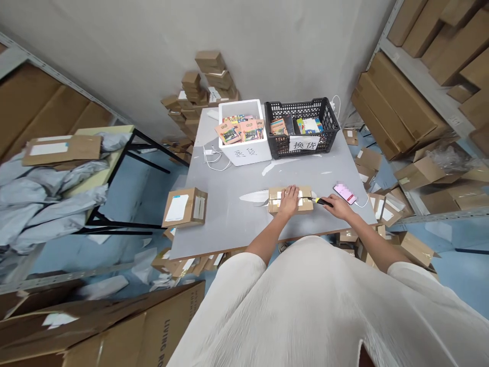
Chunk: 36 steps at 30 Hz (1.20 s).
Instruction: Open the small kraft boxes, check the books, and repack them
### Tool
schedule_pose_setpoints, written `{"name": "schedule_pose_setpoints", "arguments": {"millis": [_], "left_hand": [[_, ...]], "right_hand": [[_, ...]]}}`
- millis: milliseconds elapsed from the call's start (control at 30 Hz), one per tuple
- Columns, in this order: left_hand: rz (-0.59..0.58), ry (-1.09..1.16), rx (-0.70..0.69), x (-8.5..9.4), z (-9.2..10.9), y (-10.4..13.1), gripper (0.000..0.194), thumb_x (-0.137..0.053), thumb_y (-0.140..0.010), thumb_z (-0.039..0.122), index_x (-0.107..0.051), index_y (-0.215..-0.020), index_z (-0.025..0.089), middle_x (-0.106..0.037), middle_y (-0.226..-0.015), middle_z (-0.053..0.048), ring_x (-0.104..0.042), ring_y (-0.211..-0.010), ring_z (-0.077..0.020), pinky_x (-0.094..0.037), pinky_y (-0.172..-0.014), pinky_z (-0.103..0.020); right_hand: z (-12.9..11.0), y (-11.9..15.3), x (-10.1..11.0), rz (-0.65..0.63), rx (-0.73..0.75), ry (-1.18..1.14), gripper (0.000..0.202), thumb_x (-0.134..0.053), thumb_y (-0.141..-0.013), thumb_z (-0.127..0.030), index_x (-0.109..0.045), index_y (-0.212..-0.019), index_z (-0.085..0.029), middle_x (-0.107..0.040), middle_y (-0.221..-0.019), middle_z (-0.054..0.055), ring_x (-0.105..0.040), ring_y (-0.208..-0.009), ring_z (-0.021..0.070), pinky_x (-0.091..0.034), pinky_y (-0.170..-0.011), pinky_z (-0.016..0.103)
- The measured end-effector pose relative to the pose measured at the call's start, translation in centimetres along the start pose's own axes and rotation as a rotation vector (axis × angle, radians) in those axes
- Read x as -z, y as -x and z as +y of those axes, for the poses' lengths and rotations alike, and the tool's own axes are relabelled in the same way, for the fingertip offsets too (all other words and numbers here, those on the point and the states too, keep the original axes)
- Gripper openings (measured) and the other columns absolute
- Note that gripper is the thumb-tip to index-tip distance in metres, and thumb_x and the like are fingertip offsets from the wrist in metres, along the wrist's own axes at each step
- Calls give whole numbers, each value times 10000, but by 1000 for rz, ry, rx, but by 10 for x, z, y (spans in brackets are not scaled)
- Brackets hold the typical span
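Observation:
A small cardboard box [273,202] with a white label lies near the front edge of the grey table [229,219]. Across its top rests my left hand [289,201], fingers stretched out flat and pressing on it. My right hand [337,208] is closed around the black and yellow handle of a utility knife [323,202]. The blade points left and reaches the box's top at its right side; how deep it goes I cannot tell. Just beyond my right hand a phone [345,193] with a lit pink screen lies on the table.
Another taped box [185,207] stands at the table's left edge. A white foam bin [246,154] and a black plastic crate [275,147], both holding booklets, stand at the back. A white cable [217,165] lies near the bin. Boxes crowd the floor and shelves; grey parcels [49,191] fill the left.

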<state>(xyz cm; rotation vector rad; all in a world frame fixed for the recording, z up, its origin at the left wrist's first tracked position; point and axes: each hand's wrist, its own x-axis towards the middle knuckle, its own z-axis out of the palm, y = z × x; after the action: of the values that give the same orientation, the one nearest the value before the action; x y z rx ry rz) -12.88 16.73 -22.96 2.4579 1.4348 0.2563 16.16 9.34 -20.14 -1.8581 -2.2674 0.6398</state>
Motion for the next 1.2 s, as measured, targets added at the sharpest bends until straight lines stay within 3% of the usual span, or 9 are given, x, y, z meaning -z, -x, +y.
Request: {"name": "schedule_pose_setpoints", "arguments": {"millis": [267, 533, 867, 1067, 1200], "left_hand": [[0, -40, 21, -10, -2, 0, 641, -329, -1102, 283, -398, -1730, 176, -422, -1789, -150, -333, -1682, -318, -201, -1386, -548], [-2, -24, 36, -9, -1, 1, 628, -314, -1119, 299, -411, -1727, 176, -425, -1789, -146, -334, -1681, -313, -190, -1389, -545], [6, 26, 47, -9, 0, 1, 625, -375, -1103, 315, -436, -1707, 166, -411, -1794, -156, -311, -1697, -305, -170, -1406, -548], [73, 40, 21, -3, -5, 28, 593, -517, -1079, 403, -507, -1645, 225, -446, -1763, -151, -333, -1675, -329, -197, -1395, -578], [83, 6, 67, 2, -12, 58, 574, -605, -1067, 459, -550, -1598, 249, -504, -1696, -168, -460, -1559, -376, -347, -1293, -583]], "right_hand": [[15, -2, -18, 126, 71, 39, 476, -529, -1118, -421, -689, -1551, -308, -707, -1218, 139, -691, -1125, 322, -569, -946, 418], [23, -10, -17, 122, 93, 18, 476, -555, -1101, -430, -692, -1542, -317, -702, -1239, 132, -680, -1135, 323, -551, -997, 431], [35, -19, -7, 195, -54, -121, 520, -603, -1029, -461, -700, -1479, -220, -711, -1270, 154, -668, -1191, 364, -553, -1008, 461], [21, -43, -9, 187, -31, -209, 492, -584, -1041, -519, -710, -1419, -230, -712, -1269, 147, -668, -1208, 349, -548, -1051, 457], [-9, -83, -12, 152, 69, -230, 475, -570, -1043, -510, -711, -1394, -222, -704, -1351, 156, -644, -1265, 343, -521, -1100, 462]]}}
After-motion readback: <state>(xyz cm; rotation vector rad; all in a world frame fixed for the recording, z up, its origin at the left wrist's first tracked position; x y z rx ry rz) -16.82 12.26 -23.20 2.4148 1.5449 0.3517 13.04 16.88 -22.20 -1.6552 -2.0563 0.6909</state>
